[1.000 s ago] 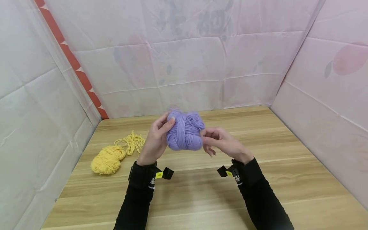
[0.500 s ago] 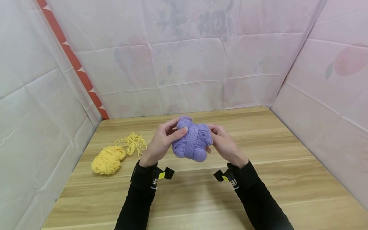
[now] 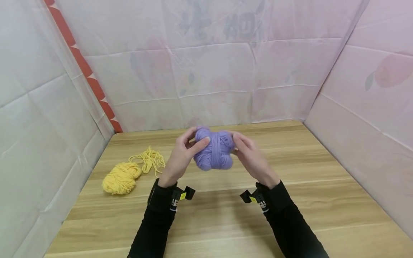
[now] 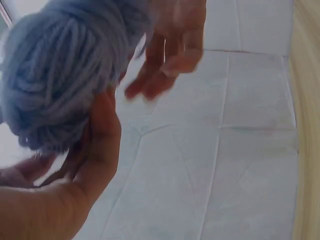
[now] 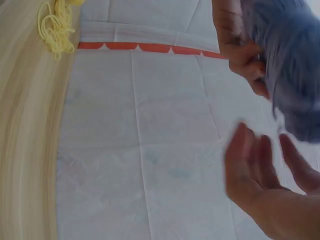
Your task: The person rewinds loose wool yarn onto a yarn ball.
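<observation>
A purple skein of yarn (image 3: 214, 150), banded round its middle, is held up above the table in the head view. My left hand (image 3: 180, 154) grips its left side, thumb across the front and fingers behind; the left wrist view shows the skein (image 4: 60, 75) large in this grasp. At the skein's right edge is my right hand (image 3: 251, 154). In the right wrist view that hand (image 5: 270, 190) has its fingers and thumb spread apart just beside the skein's end, where a short loose strand (image 5: 278, 120) hangs.
On the left of the wooden table (image 3: 206, 222) lies a yellow skein (image 3: 120, 178), with a loose tangle of its yarn (image 3: 150, 159) behind it. Pale printed sheets (image 3: 213, 71) wall in the table's back and sides. A red scalloped strip (image 3: 85, 66) runs up the left corner.
The purple skein has shifted slightly right, tilting and then coming level again, with my left hand on it. My right hand has turned and moved up along the skein's right edge.
</observation>
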A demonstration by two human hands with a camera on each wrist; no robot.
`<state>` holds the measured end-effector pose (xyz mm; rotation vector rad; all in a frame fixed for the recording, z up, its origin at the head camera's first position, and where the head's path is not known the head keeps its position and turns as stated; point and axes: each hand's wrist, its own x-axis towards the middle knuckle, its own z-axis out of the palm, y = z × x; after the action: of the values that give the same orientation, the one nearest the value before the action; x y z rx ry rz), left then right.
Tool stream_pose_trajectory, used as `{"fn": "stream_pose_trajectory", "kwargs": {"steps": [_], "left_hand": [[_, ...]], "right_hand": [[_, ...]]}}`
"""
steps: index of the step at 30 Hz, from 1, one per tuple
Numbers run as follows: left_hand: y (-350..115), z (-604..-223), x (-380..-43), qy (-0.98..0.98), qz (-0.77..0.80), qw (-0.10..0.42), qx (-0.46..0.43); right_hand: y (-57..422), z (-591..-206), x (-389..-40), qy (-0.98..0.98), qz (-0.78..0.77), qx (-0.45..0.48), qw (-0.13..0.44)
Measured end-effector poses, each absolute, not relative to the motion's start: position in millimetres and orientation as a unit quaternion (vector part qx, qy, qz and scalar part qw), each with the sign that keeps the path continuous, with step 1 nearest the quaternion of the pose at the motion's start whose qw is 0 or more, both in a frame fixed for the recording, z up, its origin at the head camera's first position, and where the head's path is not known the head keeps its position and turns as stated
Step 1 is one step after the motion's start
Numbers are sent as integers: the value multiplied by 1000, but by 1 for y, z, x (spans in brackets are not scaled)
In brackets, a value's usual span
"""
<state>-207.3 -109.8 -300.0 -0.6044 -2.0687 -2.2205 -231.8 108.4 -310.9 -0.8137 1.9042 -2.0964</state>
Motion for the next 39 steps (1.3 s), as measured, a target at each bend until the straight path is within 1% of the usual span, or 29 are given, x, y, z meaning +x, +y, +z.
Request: {"fn": "stream_pose_trajectory", "kwargs": {"steps": [2, 4, 7, 10, 15, 19, 23, 26, 30, 35, 37, 39], "left_hand": [[-105, -301, -207, -669, -718, 46, -183], [-101, -302, -208, -682, -708, 60, -172], [-99, -303, -210, -712, -683, 74, -146], [-104, -304, -213, -730, -670, 83, -106], [-128, -307, -214, -741, -662, 87, -71], [-152, -312, -213, -747, -657, 88, -45], [-176, -317, -214, -741, -665, 87, -19], [-192, -319, -214, -737, -670, 86, 1], [-216, -320, -213, -738, -670, 76, 31], [-250, -325, -213, -752, -652, 49, 76], [-262, -330, -212, -762, -638, 47, 99], [-272, -337, -210, -775, -619, 45, 119]], "right_hand": [[105, -311, -230, 674, -678, -270, 111], [101, -313, -229, 690, -664, -263, 112], [99, -319, -234, 680, -685, -243, 98], [107, -327, -247, 659, -722, -196, 76], [148, -349, -285, 640, -761, -98, 41], [194, -373, -319, 653, -756, -20, 32], [236, -392, -342, 742, -667, 58, 18], [258, -402, -353, 807, -581, 102, 12], [272, -412, -360, 834, -539, 115, 36], [278, -414, -362, 853, -508, 92, 73], [280, -412, -361, 878, -465, 87, 68], [283, -410, -359, 909, -406, 84, 40]]}}
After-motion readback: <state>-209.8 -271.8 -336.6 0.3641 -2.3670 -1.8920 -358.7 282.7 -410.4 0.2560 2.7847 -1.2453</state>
